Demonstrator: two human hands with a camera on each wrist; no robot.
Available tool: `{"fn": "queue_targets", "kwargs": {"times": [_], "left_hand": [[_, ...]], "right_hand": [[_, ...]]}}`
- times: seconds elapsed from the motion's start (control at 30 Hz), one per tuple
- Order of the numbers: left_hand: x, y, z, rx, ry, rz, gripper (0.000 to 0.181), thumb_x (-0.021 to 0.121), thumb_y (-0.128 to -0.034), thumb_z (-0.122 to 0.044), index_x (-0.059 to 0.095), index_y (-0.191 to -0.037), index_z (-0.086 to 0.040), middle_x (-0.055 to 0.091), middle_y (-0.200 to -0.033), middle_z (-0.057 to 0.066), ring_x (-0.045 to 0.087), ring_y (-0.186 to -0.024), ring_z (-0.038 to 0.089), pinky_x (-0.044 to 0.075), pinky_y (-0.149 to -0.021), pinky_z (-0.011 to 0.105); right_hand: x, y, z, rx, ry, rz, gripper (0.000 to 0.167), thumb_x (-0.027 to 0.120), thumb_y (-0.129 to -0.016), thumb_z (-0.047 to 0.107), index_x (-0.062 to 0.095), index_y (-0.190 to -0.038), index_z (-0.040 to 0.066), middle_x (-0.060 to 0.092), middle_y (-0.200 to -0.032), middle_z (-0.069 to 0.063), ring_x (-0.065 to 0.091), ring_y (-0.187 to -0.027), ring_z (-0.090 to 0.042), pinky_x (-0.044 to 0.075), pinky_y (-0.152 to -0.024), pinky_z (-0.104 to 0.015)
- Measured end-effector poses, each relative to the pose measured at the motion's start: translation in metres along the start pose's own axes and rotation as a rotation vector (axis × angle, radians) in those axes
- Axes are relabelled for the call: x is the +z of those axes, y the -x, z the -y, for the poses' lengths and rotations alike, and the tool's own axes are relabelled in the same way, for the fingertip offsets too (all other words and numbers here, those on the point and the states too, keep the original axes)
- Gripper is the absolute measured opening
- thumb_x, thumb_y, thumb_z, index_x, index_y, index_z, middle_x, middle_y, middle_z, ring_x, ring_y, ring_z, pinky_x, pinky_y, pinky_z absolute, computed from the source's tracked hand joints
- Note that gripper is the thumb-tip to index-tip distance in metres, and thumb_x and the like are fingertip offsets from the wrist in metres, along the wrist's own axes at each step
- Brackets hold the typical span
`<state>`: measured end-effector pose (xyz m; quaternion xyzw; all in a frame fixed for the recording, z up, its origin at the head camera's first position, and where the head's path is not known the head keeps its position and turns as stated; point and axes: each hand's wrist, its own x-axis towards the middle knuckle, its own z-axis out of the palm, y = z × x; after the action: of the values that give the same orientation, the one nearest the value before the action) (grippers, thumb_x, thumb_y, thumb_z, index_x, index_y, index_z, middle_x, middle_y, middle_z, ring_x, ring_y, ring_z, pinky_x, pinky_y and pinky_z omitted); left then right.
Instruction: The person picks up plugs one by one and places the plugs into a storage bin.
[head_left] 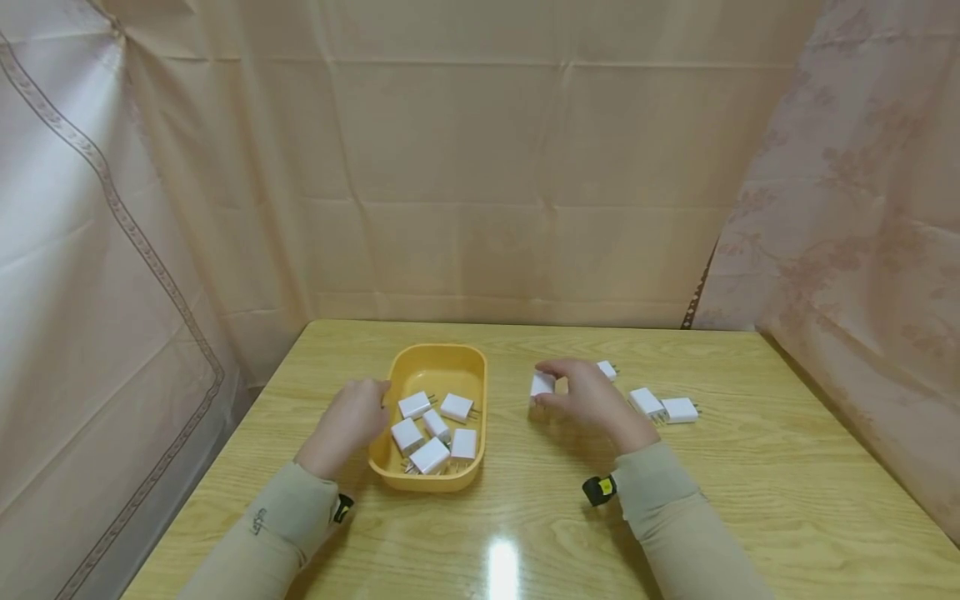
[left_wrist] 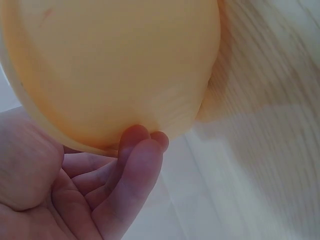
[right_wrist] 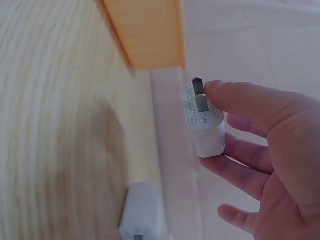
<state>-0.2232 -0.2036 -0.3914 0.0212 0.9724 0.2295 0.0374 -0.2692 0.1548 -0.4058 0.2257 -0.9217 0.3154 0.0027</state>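
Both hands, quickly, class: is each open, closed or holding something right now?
Left hand: closed, holding the edge of the yellow tub.
Right hand: closed, holding a white plug adapter.

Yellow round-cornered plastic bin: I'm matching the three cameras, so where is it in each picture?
Head: the yellow round-cornered plastic bin is mostly left of centre, lower half.
Left wrist: the bin fills the upper left, cut off by the top edge.
Right wrist: part of the bin shows at top centre.
Shared landmark: light wood-grain tabletop.
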Motion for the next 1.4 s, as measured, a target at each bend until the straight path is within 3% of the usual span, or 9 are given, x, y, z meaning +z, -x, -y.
{"fn": "queue_targets", "kwargs": {"times": [0.23, 0.5, 0.7, 1.13, 1.4], "left_hand": [[0.001, -0.001, 0.001, 0.006, -0.005, -0.004, 0.045, 0.055, -0.0933, 0.003, 0.056, -0.138, 0.010, 0.062, -0.131, 0.027, 0.051, -0.055, 0.018, 0.044, -0.046, 0.027], [0.002, -0.002, 0.003, 0.022, -0.021, -0.014, 0.045, 0.055, -0.0919, 0.003, 0.058, -0.137, 0.010, 0.061, -0.133, 0.027, 0.054, -0.061, 0.020, 0.044, -0.047, 0.027], [0.002, -0.003, 0.004, 0.036, -0.035, -0.014, 0.046, 0.055, -0.0909, 0.005, 0.057, -0.136, 0.012, 0.060, -0.133, 0.029, 0.054, -0.063, 0.021, 0.044, -0.048, 0.029], [0.002, -0.002, 0.003, 0.049, -0.038, -0.020, 0.045, 0.056, -0.0907, 0.004, 0.058, -0.135, 0.013, 0.061, -0.131, 0.029, 0.052, -0.060, 0.020, 0.043, -0.049, 0.029], [0.001, -0.004, 0.003, 0.016, -0.038, -0.012, 0.045, 0.056, -0.0912, 0.004, 0.059, -0.136, 0.011, 0.059, -0.135, 0.028, 0.056, -0.067, 0.022, 0.044, -0.049, 0.028]], "right_hand": [[-0.010, 0.002, 0.011, -0.081, 0.062, -0.027, 0.056, 0.080, -0.090, 0.029, 0.064, -0.137, 0.005, 0.069, -0.122, -0.008, 0.062, -0.112, -0.025, 0.051, -0.096, -0.049], [-0.021, 0.006, 0.019, -0.103, 0.085, -0.043, 0.057, 0.080, -0.090, 0.029, 0.063, -0.138, 0.005, 0.069, -0.122, -0.009, 0.064, -0.108, -0.027, 0.053, -0.087, -0.047], [-0.024, 0.008, 0.021, -0.137, 0.087, -0.059, 0.055, 0.081, -0.089, 0.027, 0.064, -0.136, 0.005, 0.069, -0.122, -0.009, 0.064, -0.108, -0.029, 0.053, -0.088, -0.048], [-0.024, 0.011, 0.022, -0.143, 0.099, -0.063, 0.054, 0.082, -0.088, 0.030, 0.066, -0.135, 0.010, 0.067, -0.126, -0.008, 0.063, -0.110, -0.028, 0.053, -0.090, -0.049], [-0.024, 0.010, 0.023, -0.151, 0.107, -0.063, 0.053, 0.081, -0.088, 0.030, 0.066, -0.135, 0.009, 0.068, -0.125, -0.008, 0.064, -0.110, -0.029, 0.053, -0.090, -0.049]]}}
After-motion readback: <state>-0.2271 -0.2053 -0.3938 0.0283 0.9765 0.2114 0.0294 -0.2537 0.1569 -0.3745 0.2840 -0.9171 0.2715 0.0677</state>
